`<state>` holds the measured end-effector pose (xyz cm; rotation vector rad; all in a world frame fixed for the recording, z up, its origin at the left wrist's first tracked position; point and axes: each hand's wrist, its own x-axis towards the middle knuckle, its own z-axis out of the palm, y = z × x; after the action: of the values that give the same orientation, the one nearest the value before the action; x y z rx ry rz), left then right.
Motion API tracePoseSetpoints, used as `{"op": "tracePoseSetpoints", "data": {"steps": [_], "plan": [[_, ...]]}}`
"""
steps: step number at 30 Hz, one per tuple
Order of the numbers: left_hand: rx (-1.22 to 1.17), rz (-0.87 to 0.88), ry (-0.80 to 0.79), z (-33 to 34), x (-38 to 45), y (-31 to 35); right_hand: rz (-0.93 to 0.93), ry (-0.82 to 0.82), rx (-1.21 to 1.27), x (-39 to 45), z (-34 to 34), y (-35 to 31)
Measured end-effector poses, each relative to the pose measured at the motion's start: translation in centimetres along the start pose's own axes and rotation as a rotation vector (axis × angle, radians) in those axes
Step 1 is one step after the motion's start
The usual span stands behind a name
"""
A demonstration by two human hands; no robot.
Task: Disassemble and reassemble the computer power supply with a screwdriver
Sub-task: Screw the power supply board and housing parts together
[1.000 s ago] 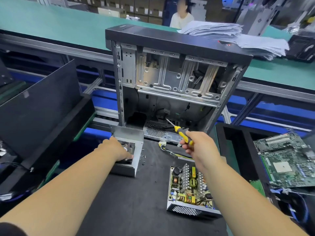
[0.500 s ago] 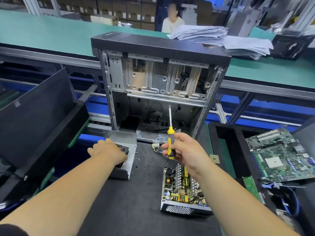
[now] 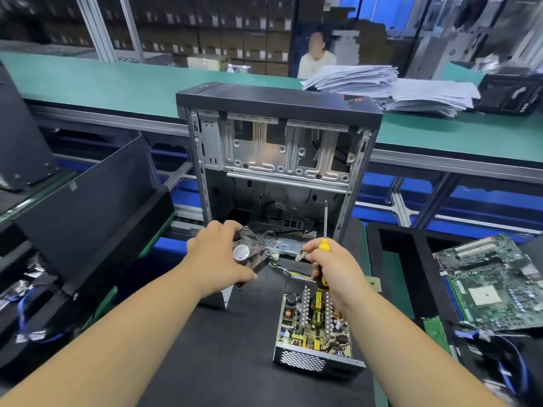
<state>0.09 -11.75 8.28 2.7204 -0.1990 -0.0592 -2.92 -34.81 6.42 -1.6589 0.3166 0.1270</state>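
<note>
Above the black mat [image 3: 235,348] my left hand [image 3: 217,259] gripped the fan [image 3: 248,254]; my right hand [image 3: 332,268] clutched the upright screwdriver [image 3: 324,245].

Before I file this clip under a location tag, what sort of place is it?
Likely an electronics assembly or repair line: long green conveyor benches, an open computer case beside a bare power supply board, a loose motherboard, and shelves of stacked cartons behind.
</note>
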Motion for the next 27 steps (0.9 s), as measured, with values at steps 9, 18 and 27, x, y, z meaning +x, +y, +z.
{"op": "tracePoseSetpoints", "data": {"steps": [9,18,27], "plan": [[0.182,0.562,0.061,1.4,-3.0,5.4,-0.228,0.075,-0.292,-1.6,-5.6,-1.2],[0.201,0.581,0.114,4.5,-5.6,9.2,-0.171,-0.205,-0.528,-4.0,-9.3,-0.3],[0.055,0.564,0.102,5.5,-6.5,9.4,-0.143,-0.148,-0.383,-5.4,-10.3,0.9]]}}
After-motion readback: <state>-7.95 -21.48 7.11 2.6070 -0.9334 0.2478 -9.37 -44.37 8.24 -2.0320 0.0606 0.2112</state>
